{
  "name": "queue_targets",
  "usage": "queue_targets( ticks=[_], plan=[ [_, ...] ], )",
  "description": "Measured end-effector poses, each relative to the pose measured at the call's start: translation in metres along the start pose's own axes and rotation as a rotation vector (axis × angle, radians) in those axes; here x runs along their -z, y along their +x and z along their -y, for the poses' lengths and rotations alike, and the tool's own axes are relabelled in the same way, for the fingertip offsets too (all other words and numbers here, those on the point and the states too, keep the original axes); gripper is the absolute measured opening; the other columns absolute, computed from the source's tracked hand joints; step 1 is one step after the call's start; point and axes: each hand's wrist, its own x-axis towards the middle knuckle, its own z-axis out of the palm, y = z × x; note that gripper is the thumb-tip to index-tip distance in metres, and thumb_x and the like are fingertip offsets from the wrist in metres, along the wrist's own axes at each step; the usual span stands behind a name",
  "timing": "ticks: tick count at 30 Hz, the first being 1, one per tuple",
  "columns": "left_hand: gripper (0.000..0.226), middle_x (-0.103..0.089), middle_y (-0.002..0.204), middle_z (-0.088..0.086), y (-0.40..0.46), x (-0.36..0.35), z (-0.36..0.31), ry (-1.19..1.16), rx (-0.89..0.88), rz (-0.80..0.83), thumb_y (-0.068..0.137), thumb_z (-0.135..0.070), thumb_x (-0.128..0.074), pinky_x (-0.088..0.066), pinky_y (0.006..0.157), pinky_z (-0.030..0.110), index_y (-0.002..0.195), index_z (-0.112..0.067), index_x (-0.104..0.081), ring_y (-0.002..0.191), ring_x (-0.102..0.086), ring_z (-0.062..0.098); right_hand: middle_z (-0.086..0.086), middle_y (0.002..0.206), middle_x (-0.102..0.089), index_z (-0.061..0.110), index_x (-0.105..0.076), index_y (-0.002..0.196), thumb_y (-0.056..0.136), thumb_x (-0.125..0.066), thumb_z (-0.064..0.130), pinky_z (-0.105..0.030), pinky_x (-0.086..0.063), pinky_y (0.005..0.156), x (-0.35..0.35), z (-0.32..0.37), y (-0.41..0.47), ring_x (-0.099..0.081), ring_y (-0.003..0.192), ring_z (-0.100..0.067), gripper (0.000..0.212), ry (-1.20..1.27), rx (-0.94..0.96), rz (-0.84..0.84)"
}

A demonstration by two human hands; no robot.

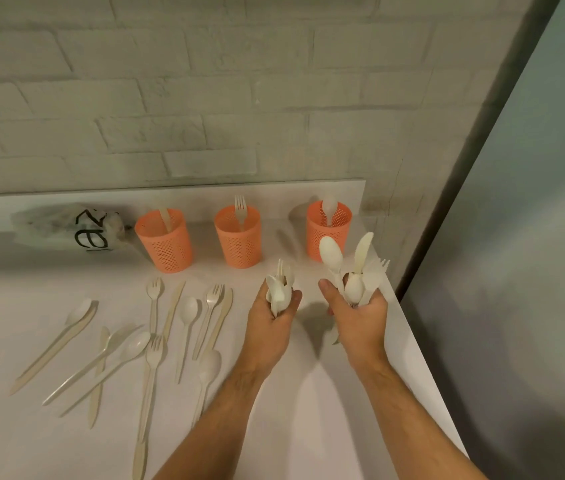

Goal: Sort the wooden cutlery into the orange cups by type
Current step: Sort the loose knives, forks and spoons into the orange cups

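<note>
Three orange perforated cups stand in a row at the back of the white table. The left cup (165, 242) holds a knife, the middle cup (238, 237) a fork, the right cup (328, 226) a spoon. My left hand (272, 320) grips a small bunch of wooden cutlery (279, 289), a spoon and a fork showing. My right hand (357, 317) grips a larger bunch (354, 271) of spoons, a knife and forks, just in front of the right cup. Several loose wooden spoons, forks and knives (156, 337) lie spread on the table to the left.
A crumpled plastic bag (69, 226) with black lettering lies at the back left beside the left cup. A brick wall runs behind the table. The table's right edge (412, 341) passes close to my right hand, with a grey floor beyond.
</note>
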Motion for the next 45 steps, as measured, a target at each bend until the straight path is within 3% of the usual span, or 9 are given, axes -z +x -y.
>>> queue_targets(
  ticks=[4, 10, 17, 20, 23, 26, 29, 35, 45],
  plan=[
    [0.006, -0.060, 0.068, -0.021, -0.004, -0.006, 0.012, 0.038, 0.029, -0.001, 0.094, -0.021, -0.065, -0.043, 0.065, 0.010, 0.090, -0.018, -0.060, 0.065, -0.055, -0.003, 0.010, 0.082, -0.077, 0.023, -0.069, 0.094, 0.074, -0.087, 0.023, -0.022, -0.056, 0.072, 0.002, -0.020, -0.006, -0.073, 0.079, -0.006, 0.027, -0.058, -0.093, 0.012],
    [0.024, -0.049, 0.057, -0.008, 0.002, -0.005, 0.020, -0.019, 0.129, -0.117, 0.089, -0.028, -0.070, -0.043, 0.059, 0.027, 0.073, -0.014, -0.059, 0.059, -0.045, 0.011, -0.001, 0.077, -0.074, 0.006, -0.070, 0.097, 0.077, -0.085, 0.018, -0.032, -0.060, 0.068, 0.004, -0.026, -0.002, -0.073, 0.073, -0.018, 0.028, -0.054, -0.085, 0.005],
    [0.013, -0.051, 0.047, -0.016, 0.006, -0.016, 0.014, -0.146, 0.296, -0.146, 0.093, -0.021, -0.064, -0.039, 0.056, 0.024, 0.080, -0.019, -0.067, 0.049, -0.047, 0.006, 0.011, 0.083, -0.074, 0.029, -0.067, 0.098, 0.087, -0.076, 0.032, -0.020, -0.054, 0.069, 0.001, -0.030, 0.010, -0.070, 0.077, -0.005, 0.015, -0.280, -0.127, 0.163],
    [0.014, -0.061, 0.060, 0.003, 0.001, -0.022, 0.008, -0.273, 0.365, -0.154, 0.097, -0.016, -0.057, -0.052, 0.059, 0.027, 0.096, -0.013, -0.071, 0.059, -0.062, 0.020, 0.013, 0.067, -0.062, 0.028, -0.065, 0.096, 0.091, -0.065, 0.042, -0.025, -0.045, 0.060, 0.001, -0.017, 0.016, -0.058, 0.062, -0.009, 0.015, -0.316, -0.245, 0.255],
    [0.016, -0.076, 0.091, 0.010, -0.006, -0.029, 0.002, -0.506, 0.473, -0.099, 0.098, -0.015, -0.058, -0.058, 0.085, 0.042, 0.107, -0.012, -0.070, 0.090, -0.073, 0.028, 0.009, 0.081, -0.063, 0.030, -0.062, 0.102, 0.097, -0.046, 0.052, -0.030, -0.048, 0.072, -0.002, -0.007, 0.017, -0.060, 0.074, -0.010, 0.028, -0.331, -0.377, 0.333],
    [0.025, -0.073, 0.107, 0.019, -0.010, -0.035, -0.002, -0.607, 0.536, 0.016, 0.100, -0.023, -0.055, -0.057, 0.082, 0.046, 0.113, -0.009, -0.070, 0.096, -0.071, 0.034, 0.003, 0.092, -0.073, 0.029, -0.065, 0.098, 0.103, -0.033, 0.043, -0.037, -0.056, 0.085, -0.005, 0.000, 0.013, -0.069, 0.087, -0.014, 0.036, -0.359, -0.368, 0.349],
    [0.026, -0.071, 0.111, 0.022, -0.010, -0.036, -0.003, -0.628, 0.553, 0.013, 0.100, -0.023, -0.054, -0.058, 0.077, 0.045, 0.113, -0.007, -0.070, 0.095, -0.071, 0.034, -0.003, 0.092, -0.073, 0.016, -0.067, 0.098, 0.103, -0.036, 0.022, -0.038, -0.058, 0.082, -0.003, 0.000, 0.010, -0.069, 0.087, -0.020, 0.032, -0.501, -0.280, 0.367],
    [0.018, -0.073, 0.100, 0.021, -0.008, -0.042, -0.004, -0.512, 0.473, -0.027, 0.097, -0.007, -0.057, -0.060, 0.070, 0.045, 0.108, -0.011, -0.070, 0.092, -0.072, 0.035, 0.005, 0.087, -0.071, 0.016, -0.066, 0.103, 0.102, -0.052, 0.018, -0.010, -0.049, 0.059, 0.006, -0.003, 0.008, -0.068, 0.079, -0.010, 0.014, -0.606, -0.108, 0.343],
    [0.019, -0.074, 0.102, 0.016, 0.000, -0.036, -0.003, -0.457, 0.422, -0.089, 0.089, -0.001, -0.067, -0.058, 0.088, 0.048, 0.108, -0.004, -0.068, 0.097, -0.072, 0.031, 0.011, 0.090, -0.072, 0.018, -0.068, 0.106, 0.098, -0.062, 0.022, -0.012, -0.052, 0.064, 0.007, -0.003, 0.006, -0.068, 0.080, -0.005, 0.011, -0.502, -0.028, 0.295]
  ],
)
